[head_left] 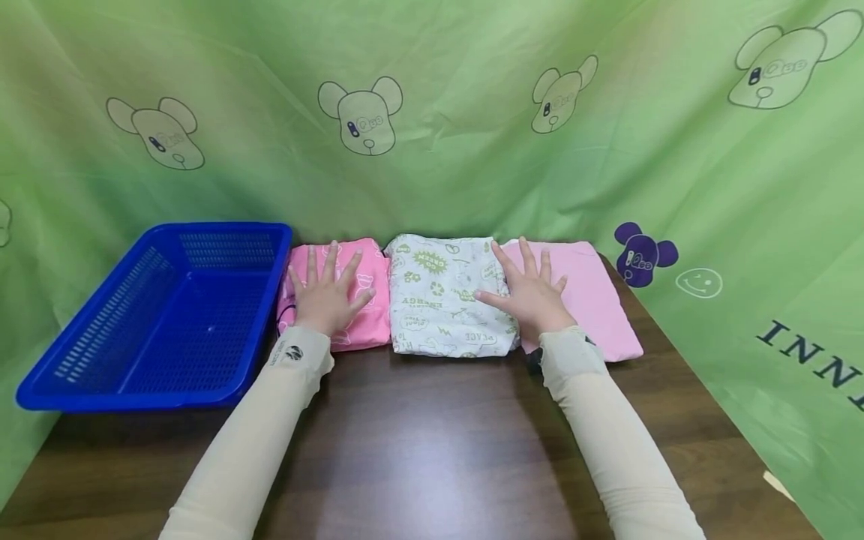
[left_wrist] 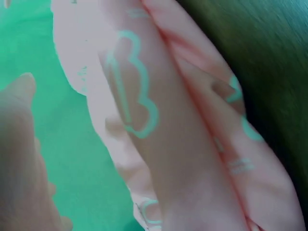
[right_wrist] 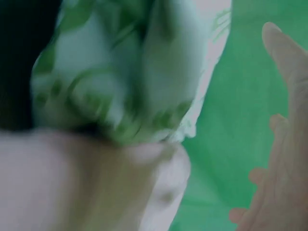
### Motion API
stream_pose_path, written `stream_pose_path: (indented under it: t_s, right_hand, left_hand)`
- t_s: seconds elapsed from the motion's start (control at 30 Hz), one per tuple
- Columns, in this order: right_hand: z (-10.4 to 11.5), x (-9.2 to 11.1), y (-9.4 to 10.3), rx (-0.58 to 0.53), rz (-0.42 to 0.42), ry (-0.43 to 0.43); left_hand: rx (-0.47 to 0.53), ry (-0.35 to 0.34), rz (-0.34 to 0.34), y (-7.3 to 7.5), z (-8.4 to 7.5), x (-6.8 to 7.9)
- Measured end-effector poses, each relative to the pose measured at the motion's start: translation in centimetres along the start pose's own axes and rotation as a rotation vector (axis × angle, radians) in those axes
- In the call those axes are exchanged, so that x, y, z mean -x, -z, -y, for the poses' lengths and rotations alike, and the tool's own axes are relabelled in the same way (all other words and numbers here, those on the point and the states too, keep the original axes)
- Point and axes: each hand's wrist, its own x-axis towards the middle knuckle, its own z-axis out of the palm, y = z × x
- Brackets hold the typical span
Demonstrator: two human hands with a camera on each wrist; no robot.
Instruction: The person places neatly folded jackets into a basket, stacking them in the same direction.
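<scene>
Three folded fabric bundles lie in a row on the table. The left one is hot pink (head_left: 370, 315) with pale line drawings, the middle one white (head_left: 451, 300) with green printed words and symbols, and the right one plain light pink (head_left: 597, 300). My left hand (head_left: 325, 298) is spread, palm down, above the hot pink bundle. Likewise spread, my right hand (head_left: 533, 296) is over the light pink bundle, its thumb reaching across the white one's right edge. Both hands hold nothing. In the wrist views, the left fingers (left_wrist: 21, 96) and right fingers (right_wrist: 284, 53) appear apart from the fabric.
A blue plastic basket (head_left: 151, 409) with slotted sides stands at the left of the table. Behind everything hangs a green curtain (head_left: 459, 172) printed with cartoon heads. Brown wooden tabletop (head_left: 432, 442) stretches in front of the bundles. A dark object (head_left: 535, 361) shows by the right wrist.
</scene>
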Motion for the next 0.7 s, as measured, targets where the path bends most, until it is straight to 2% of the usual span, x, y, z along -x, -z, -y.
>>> stream_pose_path:
  t_s: [0.3,0.43,0.53,0.7]
  right_hand:
    - [2.4,1.0,-0.9,-0.088,-0.088,0.061]
    - [3.8,1.6,-1.3,-0.16,-0.141,0.105]
    - [5.1,2.0,-1.6,-0.248,-0.175,0.123]
    - [7.1,2.5,-2.4,-0.401,-0.229,0.169]
  left_hand:
    - [0.169,-0.028,-0.1,0.4,-0.3,1.2]
    - [0.271,-0.047,-0.23,0.8,-0.5,1.9]
    - [0.385,-0.058,-0.337,1.0,-0.5,2.5]
    - [0.588,-0.062,-0.451,1.2,-0.5,3.8]
